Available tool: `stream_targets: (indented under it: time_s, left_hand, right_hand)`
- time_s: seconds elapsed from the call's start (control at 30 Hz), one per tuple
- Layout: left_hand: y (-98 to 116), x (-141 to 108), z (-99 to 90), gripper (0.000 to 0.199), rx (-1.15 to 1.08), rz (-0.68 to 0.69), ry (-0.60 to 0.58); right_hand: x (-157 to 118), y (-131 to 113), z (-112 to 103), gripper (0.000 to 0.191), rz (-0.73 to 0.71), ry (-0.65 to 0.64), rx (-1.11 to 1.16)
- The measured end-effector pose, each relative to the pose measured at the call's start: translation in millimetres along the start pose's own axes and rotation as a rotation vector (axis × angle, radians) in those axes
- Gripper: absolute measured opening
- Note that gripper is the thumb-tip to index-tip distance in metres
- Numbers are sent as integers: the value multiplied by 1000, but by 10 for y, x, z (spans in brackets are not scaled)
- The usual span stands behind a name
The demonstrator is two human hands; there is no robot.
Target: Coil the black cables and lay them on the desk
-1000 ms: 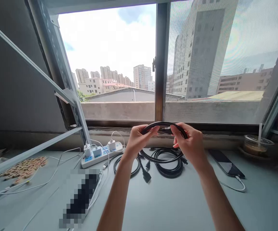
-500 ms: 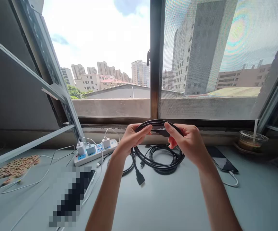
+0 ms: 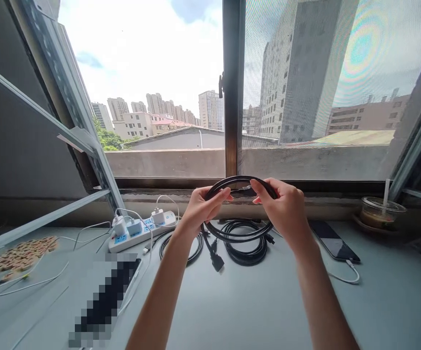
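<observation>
A black cable (image 3: 235,238), wound into a loop of several turns, is held up above the desk between my two hands. My left hand (image 3: 206,206) closes on the left side of the loop, thumb on top. My right hand (image 3: 283,201) pinches the upper right side, along with a plug whose metal tip (image 3: 247,187) points left inside the loop. From the left side hangs the other cable end, with a wide flat black plug (image 3: 217,263). On the desk behind lie a second coiled black cable (image 3: 247,257) and, by my left forearm, a thinner black coil (image 3: 195,255).
A white power strip (image 3: 141,236) with chargers stands at the back left, near small wooden pieces (image 3: 19,250) and white wires. A pixelated dark object (image 3: 104,296) lies front left. A phone (image 3: 336,243) and a lidded drink cup (image 3: 383,212) are at right, below the window.
The held loop has risen slightly and flattened in view, tilting. The hanging plug has swung a little right and up. Both hands keep their grip, and the view has shifted slightly.
</observation>
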State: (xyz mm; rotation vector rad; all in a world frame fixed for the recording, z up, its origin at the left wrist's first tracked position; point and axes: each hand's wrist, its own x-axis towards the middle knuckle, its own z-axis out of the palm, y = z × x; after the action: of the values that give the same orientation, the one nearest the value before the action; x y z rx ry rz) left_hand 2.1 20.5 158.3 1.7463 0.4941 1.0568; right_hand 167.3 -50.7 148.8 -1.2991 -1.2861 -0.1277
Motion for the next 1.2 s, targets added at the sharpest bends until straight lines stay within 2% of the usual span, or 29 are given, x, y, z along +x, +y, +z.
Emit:
stream_targets:
  time_s: [0.2, 0.33, 0.4, 0.5, 0.63, 0.7, 0.8, 0.97, 1.07, 1.13, 1.17, 1.2]
  left_hand:
    - [-112, 20, -85, 43, -33, -66, -112]
    - [-164, 27, -89, 44, -140, -65, -177]
    - [-148, 17, -75, 45, -148, -72, -170]
    - [-101, -4, -54, 45, -74, -109, -152]
    - [-98, -11, -25, 45, -49, -137, -169]
    - [-126, -3, 5, 47, -125, -139, -181]
    - [-159, 11, 77, 51, -218, -178, -184]
    - [-166, 25, 184, 52, -270, -175, -204]
    - [-254, 51, 170, 52, -139, -191, -233]
    - [-387, 82, 137, 47, -11, -257, -215]
    - [-473, 101, 121, 46, 44, -306, -188]
    - [-566, 121, 106, 46, 94, -361, -159]
  right_hand:
    - [-18, 17, -37, 49, 127, -163, 162]
    - [-20, 65, -30, 57, 261, -160, 332]
    - [-8, 99, -51, 55, 274, -130, 355]
    - [7, 129, -118, 54, 154, -121, 339]
    - [-5, 118, -148, 40, -129, -312, 263]
    - [-20, 105, -115, 35, -174, -353, 265]
    - [-34, 89, -67, 21, -168, -267, 280]
    - [11, 133, -78, 18, -155, -90, 112]
    - [90, 291, -38, 23, -99, 104, 107]
    - [138, 461, 38, 28, -21, 226, 128]
    - [152, 556, 87, 30, 34, 257, 113]
    - [158, 652, 139, 31, 114, 205, 99]
